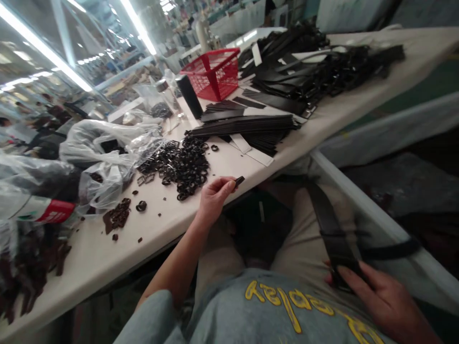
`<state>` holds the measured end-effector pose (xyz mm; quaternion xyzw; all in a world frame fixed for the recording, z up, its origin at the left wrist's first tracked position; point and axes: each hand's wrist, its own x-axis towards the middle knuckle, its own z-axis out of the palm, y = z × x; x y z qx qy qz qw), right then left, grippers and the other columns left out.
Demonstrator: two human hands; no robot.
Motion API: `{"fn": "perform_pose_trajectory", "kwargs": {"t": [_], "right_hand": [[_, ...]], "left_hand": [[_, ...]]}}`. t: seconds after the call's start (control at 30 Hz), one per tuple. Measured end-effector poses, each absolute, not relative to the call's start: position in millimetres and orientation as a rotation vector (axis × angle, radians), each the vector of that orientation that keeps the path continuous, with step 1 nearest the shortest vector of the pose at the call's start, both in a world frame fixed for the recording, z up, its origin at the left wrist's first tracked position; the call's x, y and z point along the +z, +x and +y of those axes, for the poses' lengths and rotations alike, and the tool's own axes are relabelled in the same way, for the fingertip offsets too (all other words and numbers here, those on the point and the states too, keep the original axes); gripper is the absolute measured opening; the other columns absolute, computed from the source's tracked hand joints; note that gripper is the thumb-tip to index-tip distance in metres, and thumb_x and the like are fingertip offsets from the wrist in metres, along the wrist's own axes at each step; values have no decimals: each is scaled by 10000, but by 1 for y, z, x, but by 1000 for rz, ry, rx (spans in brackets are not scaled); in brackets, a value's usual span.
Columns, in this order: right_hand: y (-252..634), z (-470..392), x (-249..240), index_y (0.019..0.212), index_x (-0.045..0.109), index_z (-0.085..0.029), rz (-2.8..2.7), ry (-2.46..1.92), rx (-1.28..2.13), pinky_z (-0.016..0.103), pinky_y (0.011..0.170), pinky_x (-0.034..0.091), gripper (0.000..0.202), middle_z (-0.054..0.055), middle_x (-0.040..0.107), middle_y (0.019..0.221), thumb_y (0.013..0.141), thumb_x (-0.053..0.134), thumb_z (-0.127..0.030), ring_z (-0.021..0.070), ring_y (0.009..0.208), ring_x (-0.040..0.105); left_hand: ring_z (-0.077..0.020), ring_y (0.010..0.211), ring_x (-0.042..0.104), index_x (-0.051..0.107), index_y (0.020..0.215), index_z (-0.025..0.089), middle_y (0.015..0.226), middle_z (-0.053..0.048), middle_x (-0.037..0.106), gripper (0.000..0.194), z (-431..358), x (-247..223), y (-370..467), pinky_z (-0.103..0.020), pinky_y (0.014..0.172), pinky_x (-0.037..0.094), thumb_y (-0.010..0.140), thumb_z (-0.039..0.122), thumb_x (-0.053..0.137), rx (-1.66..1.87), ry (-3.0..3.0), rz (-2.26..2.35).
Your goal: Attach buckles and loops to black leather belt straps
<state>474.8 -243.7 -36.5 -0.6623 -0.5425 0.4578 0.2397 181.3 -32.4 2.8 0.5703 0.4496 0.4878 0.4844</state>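
Observation:
Over the table's front edge, my left hand (218, 192) pinches a small black loop (239, 181) between thumb and fingertips. At the lower right, my right hand (376, 291) grips the near end of a wide black strap (328, 220), which runs up across my leg. A heap of black loops (193, 165) lies on the table, up and to the left of my left hand. Beyond it, a stack of flat black straps (247, 126) rests with white strips among them.
A red basket (215, 74) and a dark cylinder (189, 95) stand behind the heap. Clear plastic bags (96, 162) and brown pieces (120, 215) lie at left. More black straps (287, 71) cover the table's far part. A pale-rimmed bin (376, 205) is at my right.

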Motion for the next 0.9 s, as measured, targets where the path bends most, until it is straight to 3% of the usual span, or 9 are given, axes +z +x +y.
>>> {"fn": "perform_pose_trajectory", "kwargs": {"t": [0.13,0.27,0.37,0.5,0.7,0.9], "right_hand": [[457,-234,-22,803,697,-238,-1290,-1753,1228,389,645,566,495,93,752,740,919,464,-660,277,687,714],[449,-225,-14,862,682,-196,-1286,-1709,1219,293,500,504,438,53,734,709,942,474,-573,182,535,647],[446,-224,-13,834,678,-187,-1294,-1716,1188,274,450,448,404,41,716,683,944,483,-524,141,454,574],[444,-224,-15,813,668,-189,-1276,-1679,1167,268,465,433,385,24,690,651,946,486,-501,129,448,559],[443,-224,-20,814,656,-187,-1224,-1661,1240,256,493,444,386,29,701,688,944,492,-510,131,503,576],[447,-220,-22,807,666,-186,-1249,-1661,1275,255,505,443,410,32,716,699,938,523,-546,134,517,595]], "left_hand": [[-119,703,620,745,763,187,837,-24,713,341,-93,-16,238,-254,703,530,727,518,816,907,1091,908],[-109,720,600,734,706,182,868,-21,700,303,-126,-24,271,-241,709,508,724,468,833,786,984,809],[-130,808,612,718,666,184,853,-25,695,293,-133,-22,282,-253,796,503,737,445,831,780,1003,783],[-142,862,629,719,679,190,887,-28,709,278,-136,-22,287,-271,853,509,706,429,859,744,1015,797],[-120,733,633,758,858,208,839,-10,724,339,-140,-33,291,-252,728,530,648,439,892,716,907,841],[-149,783,676,791,874,227,858,-26,762,303,-134,-24,290,-276,766,557,673,436,878,633,1074,834]]}}
